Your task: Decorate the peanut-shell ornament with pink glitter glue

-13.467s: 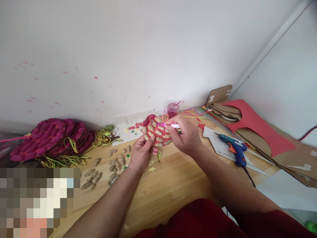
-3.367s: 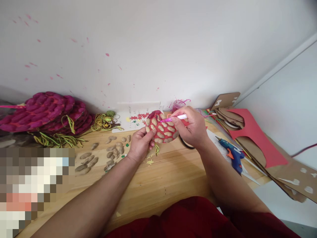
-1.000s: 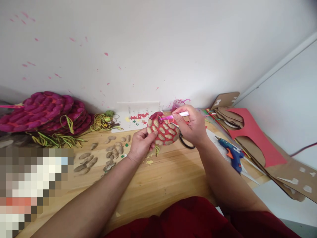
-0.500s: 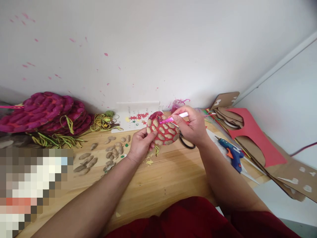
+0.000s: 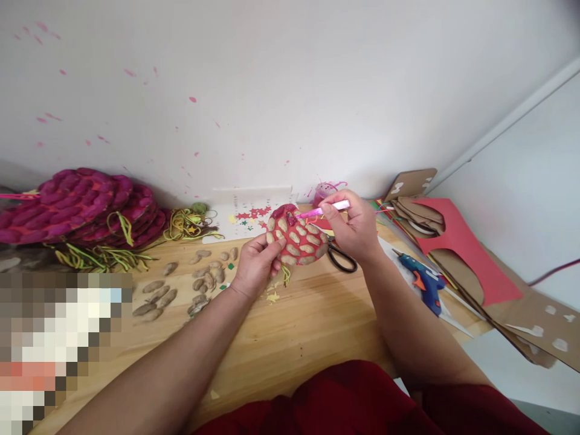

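Gripped at its lower left edge, a round red disc studded with peanuts in their shells is tilted up in my left hand. A few peanuts at its top are coated magenta; the others are bare tan. Yellow-green strings hang below the disc. My right hand pinches a paintbrush with a white, pink-smeared handle. Its pink tip points left, at the disc's upper part; whether it touches a shell I cannot tell. Behind the right hand stands a cup stained with pink paint.
Finished-looking magenta discs are stacked at left. Loose peanuts lie on the wooden table. Black-handled scissors lie beneath the right hand. A blue glue gun, red paper and cardboard occupy the right.
My right hand has drawn the paintbrush slightly right and up, its tip shifting away from the magenta peanuts. My left hand and the disc stay nearly where they were.
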`<state>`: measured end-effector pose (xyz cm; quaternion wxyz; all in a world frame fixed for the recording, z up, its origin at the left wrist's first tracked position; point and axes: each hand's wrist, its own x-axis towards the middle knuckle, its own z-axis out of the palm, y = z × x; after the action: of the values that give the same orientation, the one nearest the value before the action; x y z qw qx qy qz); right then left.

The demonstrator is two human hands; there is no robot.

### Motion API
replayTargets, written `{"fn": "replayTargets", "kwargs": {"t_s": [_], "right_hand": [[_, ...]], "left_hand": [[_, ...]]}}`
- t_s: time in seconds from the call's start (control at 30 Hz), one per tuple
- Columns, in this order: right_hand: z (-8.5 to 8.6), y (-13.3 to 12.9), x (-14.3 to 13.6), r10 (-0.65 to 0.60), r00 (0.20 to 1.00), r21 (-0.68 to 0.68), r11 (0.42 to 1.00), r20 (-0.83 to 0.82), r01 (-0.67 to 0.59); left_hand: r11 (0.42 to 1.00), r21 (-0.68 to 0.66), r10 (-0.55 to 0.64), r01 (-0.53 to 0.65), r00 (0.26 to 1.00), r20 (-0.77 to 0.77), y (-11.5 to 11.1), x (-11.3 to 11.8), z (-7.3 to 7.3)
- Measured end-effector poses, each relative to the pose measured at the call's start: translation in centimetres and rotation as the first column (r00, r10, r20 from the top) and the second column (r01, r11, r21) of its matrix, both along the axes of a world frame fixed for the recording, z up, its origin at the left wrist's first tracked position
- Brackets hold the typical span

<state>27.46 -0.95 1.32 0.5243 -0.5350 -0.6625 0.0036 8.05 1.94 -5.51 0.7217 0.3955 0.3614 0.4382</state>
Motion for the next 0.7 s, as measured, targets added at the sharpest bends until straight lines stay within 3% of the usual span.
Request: {"fn": "replayTargets", "kwargs": {"t_s": [0.7], "right_hand": [[0.19, -0.15, 0.02, 0.013, 1.0, -0.014, 1.0, 0.007, -0.013]], "left_hand": [[1.0, -0.008, -0.008, 0.009, 1.0, 0.015, 0.0, -0.06, 0.11]]}}
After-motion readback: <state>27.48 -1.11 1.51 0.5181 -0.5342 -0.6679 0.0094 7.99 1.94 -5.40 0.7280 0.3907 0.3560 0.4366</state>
